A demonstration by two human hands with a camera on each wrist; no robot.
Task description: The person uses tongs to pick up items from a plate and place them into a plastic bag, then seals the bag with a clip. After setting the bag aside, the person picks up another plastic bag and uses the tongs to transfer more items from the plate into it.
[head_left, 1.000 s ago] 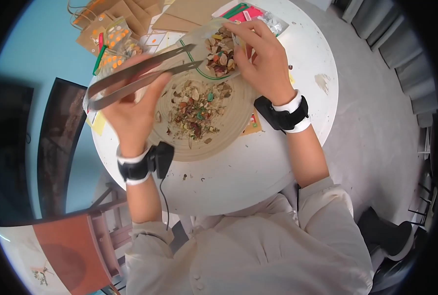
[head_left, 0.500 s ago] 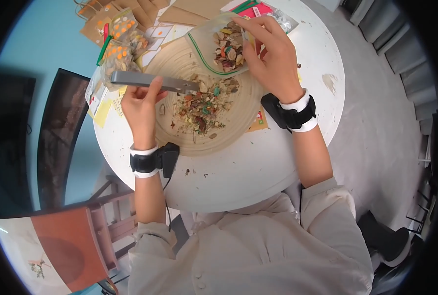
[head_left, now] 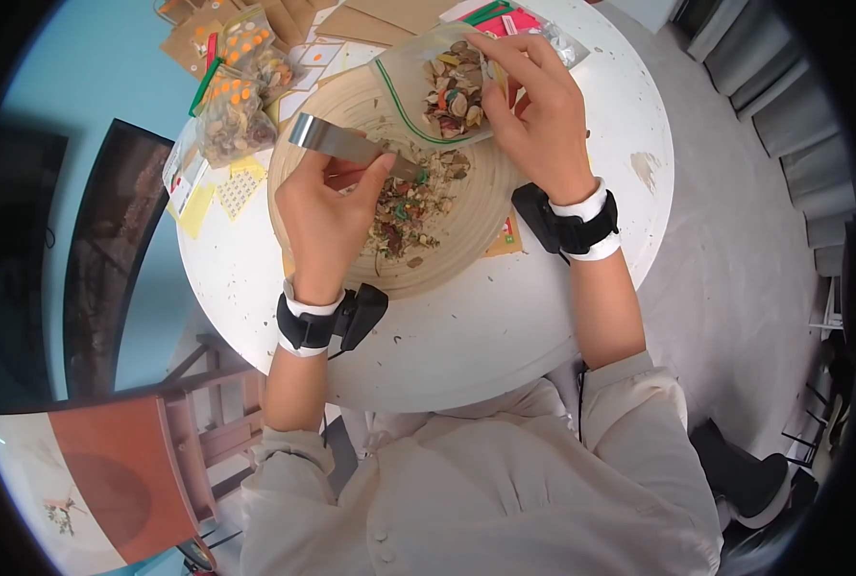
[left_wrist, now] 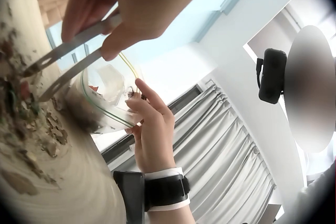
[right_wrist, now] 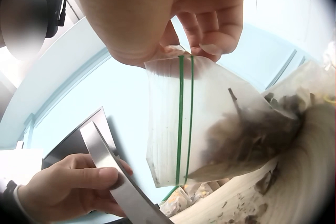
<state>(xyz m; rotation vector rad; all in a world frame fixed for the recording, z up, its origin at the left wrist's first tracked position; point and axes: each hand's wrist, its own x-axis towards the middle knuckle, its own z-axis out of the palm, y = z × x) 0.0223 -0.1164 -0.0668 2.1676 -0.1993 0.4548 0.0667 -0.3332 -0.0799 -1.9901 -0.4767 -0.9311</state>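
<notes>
My left hand point(head_left: 324, 219) grips metal tongs point(head_left: 337, 142) between thumb and fingers, their tips down among the dried potpourri point(head_left: 404, 216) on a round wooden plate point(head_left: 303, 115). In the left wrist view the two arms of the tongs point(left_wrist: 71, 74) stand slightly apart at the pile. My right hand point(head_left: 541, 110) pinches the rim of a clear zip bag point(head_left: 404, 72) with a green seal. The bag is tilted over the far right of the plate, its mouth facing left, and potpourri pieces point(head_left: 457, 91) fill its lower part. In the right wrist view the green seal strip point(right_wrist: 181, 119) shows plainly.
Filled bags with orange dots point(head_left: 236, 115) lie at the left of the white round table point(head_left: 466, 336). Brown paper bags point(head_left: 370, 19) and a pink packet point(head_left: 514, 21) are at the back. Yellow sheets point(head_left: 241, 187) lie left of the plate; crumbs dot the table's front.
My left hand has moved right and lowered the tongs from near the bag's mouth into the pile. The right hand keeps its hold on the bag, with little movement.
</notes>
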